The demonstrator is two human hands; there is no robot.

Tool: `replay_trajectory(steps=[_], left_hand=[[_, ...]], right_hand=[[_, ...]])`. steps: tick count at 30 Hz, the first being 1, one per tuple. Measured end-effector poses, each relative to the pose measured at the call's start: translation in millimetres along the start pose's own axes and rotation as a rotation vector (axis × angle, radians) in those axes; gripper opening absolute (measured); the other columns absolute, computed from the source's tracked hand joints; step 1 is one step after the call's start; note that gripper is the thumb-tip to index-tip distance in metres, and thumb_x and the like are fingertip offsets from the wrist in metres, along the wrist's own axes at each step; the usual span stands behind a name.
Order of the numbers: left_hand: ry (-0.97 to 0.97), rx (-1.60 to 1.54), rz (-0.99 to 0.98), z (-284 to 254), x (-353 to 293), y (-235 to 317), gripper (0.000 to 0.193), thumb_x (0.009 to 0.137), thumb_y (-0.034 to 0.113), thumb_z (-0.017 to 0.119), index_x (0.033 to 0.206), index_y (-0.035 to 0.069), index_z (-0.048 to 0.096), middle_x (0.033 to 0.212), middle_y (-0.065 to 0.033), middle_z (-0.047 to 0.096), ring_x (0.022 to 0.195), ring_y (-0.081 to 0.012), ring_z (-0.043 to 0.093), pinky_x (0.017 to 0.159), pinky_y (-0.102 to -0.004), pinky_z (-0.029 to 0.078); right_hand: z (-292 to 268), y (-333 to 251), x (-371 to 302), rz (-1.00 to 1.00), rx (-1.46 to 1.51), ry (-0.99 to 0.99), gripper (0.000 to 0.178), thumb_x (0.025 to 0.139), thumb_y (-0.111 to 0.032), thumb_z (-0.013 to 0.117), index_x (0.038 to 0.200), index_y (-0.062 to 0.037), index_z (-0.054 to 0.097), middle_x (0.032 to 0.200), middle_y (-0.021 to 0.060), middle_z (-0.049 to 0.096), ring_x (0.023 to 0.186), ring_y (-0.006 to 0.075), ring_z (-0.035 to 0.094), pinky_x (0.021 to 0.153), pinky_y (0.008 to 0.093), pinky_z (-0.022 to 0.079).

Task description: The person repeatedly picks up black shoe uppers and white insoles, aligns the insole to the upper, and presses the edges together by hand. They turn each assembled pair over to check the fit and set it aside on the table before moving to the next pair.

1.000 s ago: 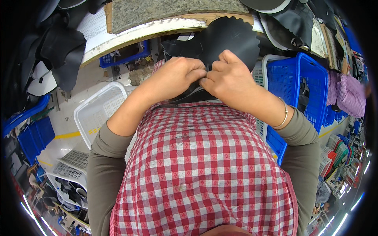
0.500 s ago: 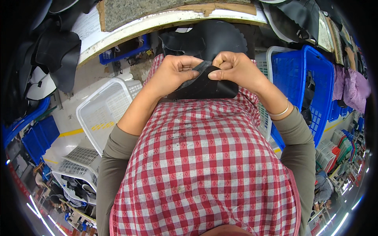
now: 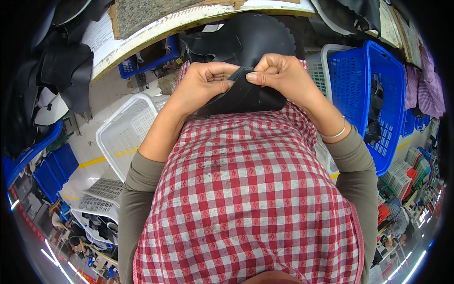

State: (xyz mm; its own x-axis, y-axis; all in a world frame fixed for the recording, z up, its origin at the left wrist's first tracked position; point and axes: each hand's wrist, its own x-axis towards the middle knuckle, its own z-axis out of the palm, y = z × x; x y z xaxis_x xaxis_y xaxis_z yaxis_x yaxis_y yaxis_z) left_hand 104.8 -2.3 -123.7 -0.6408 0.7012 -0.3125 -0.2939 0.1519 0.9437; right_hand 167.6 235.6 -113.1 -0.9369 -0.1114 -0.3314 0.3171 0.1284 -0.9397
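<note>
In the head view, a black sheet (image 3: 250, 100) is held at the apron's (image 3: 246, 189) far end, near the desk (image 3: 170, 24). Its edge is pinched by the left hand (image 3: 205, 83) and right hand (image 3: 280, 75). It is less hidden than a second ago, so the work is seen better.

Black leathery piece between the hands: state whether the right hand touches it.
Touching: the head view shows the right hand, thumb lying on the black leathery piece.
</note>
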Motion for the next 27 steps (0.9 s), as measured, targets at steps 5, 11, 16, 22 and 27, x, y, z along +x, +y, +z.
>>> replay_trajectory(steps=[5,11,16,22,27], left_hand=[[0.009,0.051,0.019,1,-3,-3,0.035,0.09,-0.012,0.064,0.123,-0.004,0.072,0.108,-0.007,0.077,0.097,-0.0096,0.071,0.086,-0.0234,0.056],[-0.033,0.009,0.05,-3,-4,-4,0.033,0.091,-0.007,0.068,0.124,-0.004,0.072,0.104,-0.0055,0.076,0.091,-0.008,0.069,0.082,-0.0222,0.055],[0.026,-0.096,-0.014,3,1,1,0.017,0.092,0.003,0.076,0.108,-0.001,0.077,0.092,-0.0016,0.074,0.076,-0.0048,0.061,0.069,-0.0206,0.048],[0.194,-0.04,-0.02,5,3,-16,0.008,0.091,0.005,0.077,0.096,-0.001,0.077,0.082,0.0014,0.071,0.072,-0.0024,0.06,0.066,-0.0202,0.048],[0.225,0.037,0.027,13,0,4,0.011,0.087,0.003,0.078,0.097,-0.001,0.077,0.081,0.0019,0.071,0.073,-0.0034,0.062,0.068,-0.0216,0.052]], right_hand=[[4,7,-1,-0.003,-0.009,0.012,0.023,0.09,-0.019,0.085,0.082,-0.003,0.07,0.071,-0.001,0.069,0.064,0.0016,0.056,0.057,0.0199,0.045],[5,6,-1,-0.011,-0.083,0.039,0.025,0.089,-0.02,0.086,0.081,-0.0031,0.07,0.069,-0.0003,0.069,0.061,0.0021,0.056,0.055,0.0215,0.043],[13,11,-4,0.008,-0.253,0.05,0.023,0.091,-0.022,0.083,0.087,-0.0019,0.072,0.074,0.003,0.073,0.064,0.0077,0.063,0.058,0.0251,0.047],[-33,-7,-1,0.268,0.41,-0.205,0.04,0.091,-0.012,0.078,0.126,0.0053,0.07,0.118,0.0114,0.076,0.094,0.0171,0.073,0.087,0.0281,0.055],[-49,-40,20,-0.345,-0.167,-0.034,0.049,0.085,-0.014,0.084,0.13,-0.0039,0.066,0.118,0.0108,0.076,0.102,0.0214,0.072,0.088,0.0349,0.058]])
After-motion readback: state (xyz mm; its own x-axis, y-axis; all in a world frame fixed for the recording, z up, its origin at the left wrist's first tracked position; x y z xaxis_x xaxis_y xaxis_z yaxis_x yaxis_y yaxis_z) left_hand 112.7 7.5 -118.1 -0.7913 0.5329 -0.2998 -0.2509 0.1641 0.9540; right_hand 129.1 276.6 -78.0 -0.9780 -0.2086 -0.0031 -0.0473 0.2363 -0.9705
